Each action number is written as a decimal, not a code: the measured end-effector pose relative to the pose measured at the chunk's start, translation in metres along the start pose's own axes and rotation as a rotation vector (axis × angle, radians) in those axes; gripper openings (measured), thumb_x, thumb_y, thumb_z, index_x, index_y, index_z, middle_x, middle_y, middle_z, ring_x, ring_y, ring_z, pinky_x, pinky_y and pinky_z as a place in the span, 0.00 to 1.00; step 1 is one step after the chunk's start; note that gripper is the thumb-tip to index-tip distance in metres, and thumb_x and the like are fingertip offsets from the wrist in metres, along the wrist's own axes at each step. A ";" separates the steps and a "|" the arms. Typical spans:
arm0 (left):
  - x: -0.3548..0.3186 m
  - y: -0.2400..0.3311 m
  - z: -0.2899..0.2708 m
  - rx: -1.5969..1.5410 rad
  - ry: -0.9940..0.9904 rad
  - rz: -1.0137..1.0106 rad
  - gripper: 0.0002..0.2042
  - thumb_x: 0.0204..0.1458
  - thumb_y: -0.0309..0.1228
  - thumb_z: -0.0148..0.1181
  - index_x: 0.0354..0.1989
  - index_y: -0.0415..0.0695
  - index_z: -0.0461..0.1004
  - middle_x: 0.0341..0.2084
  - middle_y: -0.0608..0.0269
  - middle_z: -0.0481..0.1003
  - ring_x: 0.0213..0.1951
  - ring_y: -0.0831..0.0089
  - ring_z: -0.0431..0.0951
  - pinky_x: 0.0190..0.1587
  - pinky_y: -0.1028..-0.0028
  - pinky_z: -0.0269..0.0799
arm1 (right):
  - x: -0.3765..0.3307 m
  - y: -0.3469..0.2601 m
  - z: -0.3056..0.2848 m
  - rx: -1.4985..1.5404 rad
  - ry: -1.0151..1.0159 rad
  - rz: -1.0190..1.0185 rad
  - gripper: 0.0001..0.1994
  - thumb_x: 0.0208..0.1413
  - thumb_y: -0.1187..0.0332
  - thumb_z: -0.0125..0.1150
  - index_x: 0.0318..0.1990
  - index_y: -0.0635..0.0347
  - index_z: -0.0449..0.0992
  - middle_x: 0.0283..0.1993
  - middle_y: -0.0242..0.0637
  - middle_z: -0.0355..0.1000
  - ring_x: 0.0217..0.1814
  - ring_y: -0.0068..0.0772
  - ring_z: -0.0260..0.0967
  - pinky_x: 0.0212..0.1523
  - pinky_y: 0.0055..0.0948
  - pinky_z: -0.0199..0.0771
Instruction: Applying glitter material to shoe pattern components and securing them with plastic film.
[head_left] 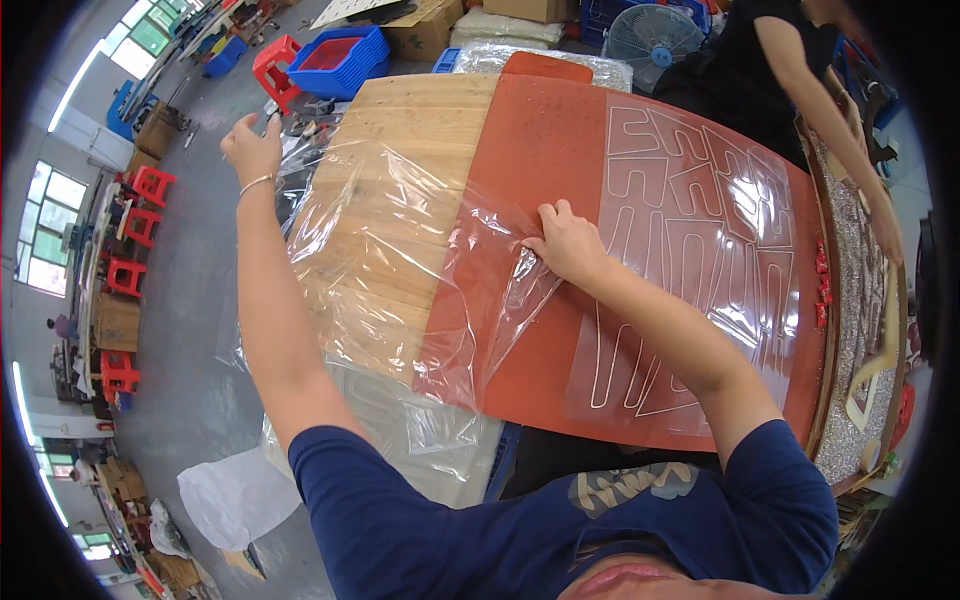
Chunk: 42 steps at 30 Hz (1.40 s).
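A crumpled clear plastic film (pixel 370 270) lies across the wooden board (pixel 420 110) and part of the red-brown sheet (pixel 540 130). My right hand (pixel 570 243) pinches the film's right edge over the red-brown sheet, pulling up folds below the fingers. Beyond the board's far left corner, my left hand (pixel 252 150) is raised with its fingers closed; whatever is in it is hidden. To the right, a clear sheet (pixel 690 210) with pale outlined shapes rests flat on the red-brown surface, partly under my right forearm.
Stacked blue baskets (pixel 340 62) and a red stool (pixel 276 72) stand past the far left corner. A fan (pixel 655 45) is at the back. At the far right, another person's arm (pixel 830 110) reaches over a speckled worktable (pixel 850 400). White sheeting (pixel 240 495) lies on the floor.
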<state>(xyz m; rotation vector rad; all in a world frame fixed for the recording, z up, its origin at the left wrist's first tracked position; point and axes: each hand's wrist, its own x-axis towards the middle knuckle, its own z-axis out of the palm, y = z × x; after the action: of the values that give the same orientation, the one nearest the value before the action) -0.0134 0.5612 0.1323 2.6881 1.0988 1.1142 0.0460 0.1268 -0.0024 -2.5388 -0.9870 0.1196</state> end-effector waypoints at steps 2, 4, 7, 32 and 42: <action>-0.041 0.055 -0.050 -0.398 -0.416 0.064 0.17 0.53 0.40 0.59 0.43 0.38 0.73 0.39 0.54 0.74 0.40 0.68 0.74 0.42 0.70 0.68 | -0.001 0.011 -0.009 -0.052 0.013 -0.001 0.23 0.50 0.54 0.64 0.41 0.64 0.67 0.42 0.49 0.65 0.40 0.52 0.72 0.37 0.45 0.74; -0.120 0.087 -0.103 -0.390 -0.817 0.220 0.13 0.55 0.36 0.58 0.42 0.40 0.73 0.32 0.60 0.74 0.34 0.74 0.73 0.39 0.73 0.69 | 0.000 0.016 -0.009 -0.134 0.057 -0.037 0.24 0.46 0.51 0.66 0.39 0.64 0.68 0.42 0.47 0.65 0.44 0.47 0.70 0.38 0.40 0.75; -0.229 0.087 -0.140 -0.134 -1.142 0.486 0.19 0.54 0.42 0.58 0.46 0.39 0.72 0.43 0.51 0.73 0.48 0.57 0.72 0.51 0.62 0.67 | 0.002 0.021 -0.007 -0.096 0.135 -0.128 0.27 0.47 0.50 0.65 0.44 0.64 0.68 0.42 0.46 0.64 0.47 0.48 0.67 0.40 0.44 0.74; -0.453 0.145 -0.234 -0.850 -0.405 -0.139 0.11 0.57 0.26 0.54 0.46 0.36 0.74 0.49 0.55 0.73 0.53 0.65 0.71 0.57 0.67 0.64 | -0.373 -0.029 -0.280 1.644 -0.024 -1.092 0.37 0.60 0.36 0.29 0.48 0.63 0.73 0.55 0.63 0.59 0.61 0.64 0.57 0.62 0.57 0.54; -0.516 0.197 -0.094 -0.753 -0.638 0.099 0.27 0.60 0.41 0.51 0.60 0.32 0.59 0.58 0.37 0.60 0.62 0.45 0.56 0.64 0.55 0.51 | -0.417 0.057 -0.270 1.920 -0.032 -0.932 0.49 0.52 0.27 0.20 0.44 0.68 0.73 0.67 0.57 0.48 0.65 0.46 0.57 0.64 0.47 0.54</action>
<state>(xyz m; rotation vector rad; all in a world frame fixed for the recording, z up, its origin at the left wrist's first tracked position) -0.2089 0.0715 -0.0562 2.2110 0.3401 0.4490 -0.1689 -0.2808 0.1923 -0.3000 -1.0365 0.4943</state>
